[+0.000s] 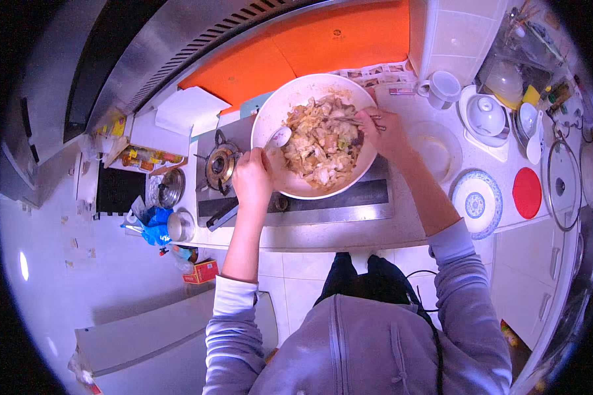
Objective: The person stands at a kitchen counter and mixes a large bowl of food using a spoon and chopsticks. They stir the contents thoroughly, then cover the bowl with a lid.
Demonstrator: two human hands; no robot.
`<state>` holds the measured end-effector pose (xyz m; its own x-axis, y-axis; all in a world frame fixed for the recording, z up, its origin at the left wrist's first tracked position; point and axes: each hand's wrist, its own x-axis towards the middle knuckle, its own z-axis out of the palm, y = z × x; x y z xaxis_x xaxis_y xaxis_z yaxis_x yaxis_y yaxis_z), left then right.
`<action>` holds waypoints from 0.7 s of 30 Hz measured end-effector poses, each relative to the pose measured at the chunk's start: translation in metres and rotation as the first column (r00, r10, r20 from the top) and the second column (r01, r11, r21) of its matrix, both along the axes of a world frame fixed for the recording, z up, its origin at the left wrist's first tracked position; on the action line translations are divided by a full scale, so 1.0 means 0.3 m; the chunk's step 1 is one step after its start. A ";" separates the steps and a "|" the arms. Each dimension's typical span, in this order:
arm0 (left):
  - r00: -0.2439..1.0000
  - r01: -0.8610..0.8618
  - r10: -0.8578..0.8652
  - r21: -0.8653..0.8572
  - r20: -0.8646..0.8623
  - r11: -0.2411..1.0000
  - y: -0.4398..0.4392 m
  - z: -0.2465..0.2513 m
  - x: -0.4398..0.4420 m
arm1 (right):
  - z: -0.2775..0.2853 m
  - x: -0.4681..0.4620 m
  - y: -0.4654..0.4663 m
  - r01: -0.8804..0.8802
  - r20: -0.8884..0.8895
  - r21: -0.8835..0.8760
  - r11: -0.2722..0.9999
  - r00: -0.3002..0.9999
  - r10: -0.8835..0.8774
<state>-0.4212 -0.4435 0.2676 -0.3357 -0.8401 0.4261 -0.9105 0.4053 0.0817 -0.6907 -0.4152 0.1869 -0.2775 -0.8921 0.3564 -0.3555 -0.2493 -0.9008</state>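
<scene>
A wide pan (316,84) with a pale interior sits over the gas cooktop (321,217), its dark handle (223,214) pointing toward my lower left. Chopped, cooked food (321,143) with browned and pale pieces is heaped inside. My left hand (253,177) grips a spoon (279,137) at the pan's left side, the spoon's bowl beside the food. From the right, my right hand (384,132) reaches over the rim and holds a thin metal utensil (343,119) whose tip lies in the food. Whether that utensil is a fork or chopsticks is unclear.
A bare burner (220,165) lies left of the pan. Rightward on the counter are a clear bowl (437,148), a blue-rimmed plate (476,205), a mug (443,90), a red round mat (527,193) and a glass lid (562,185). Orange panels (341,34) stand behind.
</scene>
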 end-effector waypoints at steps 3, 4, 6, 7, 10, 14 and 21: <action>1.000 -0.012 0.012 -0.009 -0.015 1.000 0.002 -0.001 0.010 | 0.013 0.011 0.006 -0.024 0.142 0.029 0.999 0.990 0.019; 1.000 -0.006 0.006 -0.015 -0.023 1.000 0.003 -0.002 0.013 | 0.019 0.021 0.014 -0.059 0.201 -0.015 0.998 0.978 0.061; 1.000 0.000 0.000 -0.011 -0.013 1.000 -0.002 -0.001 0.015 | 0.029 0.052 0.018 -0.076 0.146 -0.026 0.997 0.986 0.080; 1.000 0.000 0.000 -0.006 -0.018 1.000 0.001 -0.002 0.016 | 0.032 0.062 0.023 -0.091 0.075 -0.036 0.995 0.993 0.094; 0.999 -0.019 0.019 0.018 -0.026 1.000 0.003 0.000 0.018 | 0.040 0.054 0.027 -0.064 0.117 0.048 0.997 0.991 0.058; 0.999 -0.027 0.027 0.013 -0.046 1.000 0.006 0.005 0.022 | 0.038 -0.004 0.030 -0.009 0.252 -0.015 1.000 0.968 0.013; 0.999 0.004 -0.003 0.021 -0.038 1.000 0.008 -0.001 0.024 | 0.059 -0.016 0.075 -0.049 0.104 0.117 0.992 0.994 0.037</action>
